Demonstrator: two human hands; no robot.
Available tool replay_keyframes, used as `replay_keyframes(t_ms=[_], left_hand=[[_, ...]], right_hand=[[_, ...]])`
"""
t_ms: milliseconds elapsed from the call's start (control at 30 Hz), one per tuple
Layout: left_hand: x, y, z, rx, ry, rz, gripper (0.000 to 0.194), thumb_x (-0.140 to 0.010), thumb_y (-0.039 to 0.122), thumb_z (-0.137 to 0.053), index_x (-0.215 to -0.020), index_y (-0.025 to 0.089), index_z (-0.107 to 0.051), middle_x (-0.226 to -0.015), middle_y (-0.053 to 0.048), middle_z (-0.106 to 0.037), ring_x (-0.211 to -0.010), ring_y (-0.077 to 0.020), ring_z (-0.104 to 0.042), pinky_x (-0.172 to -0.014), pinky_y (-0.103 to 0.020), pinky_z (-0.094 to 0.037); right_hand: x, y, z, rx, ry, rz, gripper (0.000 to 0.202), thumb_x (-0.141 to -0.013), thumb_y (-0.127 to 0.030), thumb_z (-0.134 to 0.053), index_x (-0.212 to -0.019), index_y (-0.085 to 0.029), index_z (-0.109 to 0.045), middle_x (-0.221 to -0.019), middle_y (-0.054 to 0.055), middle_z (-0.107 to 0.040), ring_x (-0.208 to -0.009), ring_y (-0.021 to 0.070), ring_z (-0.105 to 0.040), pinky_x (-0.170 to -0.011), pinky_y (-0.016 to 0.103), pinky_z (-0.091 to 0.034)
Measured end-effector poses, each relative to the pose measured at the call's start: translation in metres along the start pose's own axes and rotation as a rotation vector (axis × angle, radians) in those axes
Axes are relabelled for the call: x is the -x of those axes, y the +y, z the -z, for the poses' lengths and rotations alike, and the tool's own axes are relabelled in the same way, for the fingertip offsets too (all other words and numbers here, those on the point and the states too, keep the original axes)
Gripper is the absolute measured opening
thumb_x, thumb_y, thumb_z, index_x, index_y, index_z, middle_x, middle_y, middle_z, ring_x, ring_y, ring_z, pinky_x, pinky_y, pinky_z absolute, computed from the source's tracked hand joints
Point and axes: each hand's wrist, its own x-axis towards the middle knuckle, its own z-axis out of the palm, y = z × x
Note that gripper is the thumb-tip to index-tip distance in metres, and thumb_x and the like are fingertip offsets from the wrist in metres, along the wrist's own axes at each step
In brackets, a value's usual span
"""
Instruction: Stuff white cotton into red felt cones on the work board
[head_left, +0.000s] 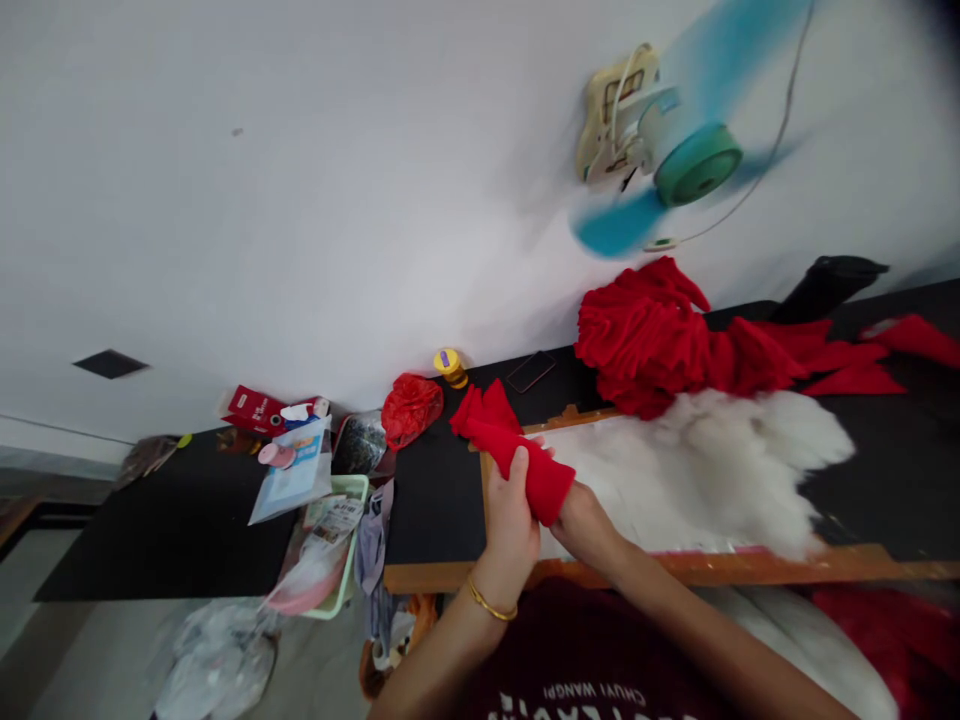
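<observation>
A red fabric piece (519,455), tube-like with a tapering far end, is held above the near edge of the table. My left hand (516,505), with a gold bangle on the wrist, is closed around its side, thumb on top. At the wide near end is my right hand (583,520); its fingers are hidden in or behind the cloth, and I cannot see what they hold. Fluffy white stuffing (739,460) lies on a white sheet (622,480) to the right. Behind it is a heap of similar red fabric pieces (645,335).
A wall fan (697,165) with blurred blue blades hangs above. Along the back of the table are a phone (531,372), a yellow-lidded jar (451,368) and a red plastic bag (412,410). Left of the table stands a pale green basket (349,575). A wooden strip (720,570) edges the front.
</observation>
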Motion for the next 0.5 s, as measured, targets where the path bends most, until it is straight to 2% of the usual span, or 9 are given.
replay_keyframes(t_ms=[67, 167, 233, 400, 500], left_hand=[[-0.007, 0.003, 0.004, 0.037, 0.057, 0.009, 0.045, -0.076, 0.040, -0.078, -0.112, 0.016, -0.066, -0.101, -0.010, -0.075, -0.094, -0.0227, -0.071, -0.091, -0.035, -0.053], [-0.019, 0.010, 0.010, 0.116, 0.101, 0.119, 0.036, -0.077, 0.044, -0.075, -0.095, 0.014, -0.068, -0.091, -0.008, -0.074, -0.081, -0.0197, -0.070, -0.083, -0.031, -0.054], [-0.024, 0.014, 0.012, 0.175, 0.085, 0.209, 0.035, -0.079, 0.047, -0.072, -0.088, 0.013, -0.068, -0.085, -0.008, -0.073, -0.075, -0.0189, -0.068, -0.077, -0.030, -0.055], [-0.029, 0.012, 0.012, 0.252, 0.096, 0.244, 0.028, -0.081, 0.041, -0.070, -0.074, 0.015, -0.063, -0.067, -0.002, -0.065, -0.057, -0.0123, -0.059, -0.061, -0.024, -0.051], [-0.031, 0.002, 0.012, 0.233, 0.091, 0.200, 0.024, -0.080, 0.034, -0.070, -0.069, 0.016, -0.058, -0.060, 0.003, -0.057, -0.051, -0.0094, -0.054, -0.057, -0.021, -0.047]], right_hand=[[-0.004, -0.003, 0.006, -0.093, 0.015, -0.039, 0.033, -0.081, -0.007, -0.043, -0.101, -0.020, -0.067, -0.095, 0.008, -0.074, -0.086, 0.0227, -0.071, -0.076, 0.032, -0.060], [-0.010, -0.008, 0.016, -0.169, 0.181, -0.099, 0.029, -0.087, -0.011, -0.050, -0.112, -0.020, -0.060, -0.114, 0.011, -0.066, -0.106, 0.0228, -0.066, -0.088, 0.034, -0.057], [-0.015, -0.011, 0.020, -0.167, 0.232, -0.107, 0.024, -0.089, -0.013, -0.053, -0.111, -0.020, -0.059, -0.112, 0.011, -0.064, -0.104, 0.0216, -0.065, -0.086, 0.033, -0.057], [-0.019, -0.016, 0.015, -0.019, 0.085, 0.054, 0.019, -0.093, -0.010, -0.048, -0.098, -0.021, -0.063, -0.094, 0.006, -0.071, -0.084, 0.0200, -0.063, -0.074, 0.031, -0.055], [-0.017, -0.016, 0.008, 0.017, 0.081, 0.044, 0.022, -0.095, -0.010, -0.043, -0.098, -0.020, -0.063, -0.087, 0.005, -0.071, -0.079, 0.0199, -0.063, -0.067, 0.029, -0.054]])
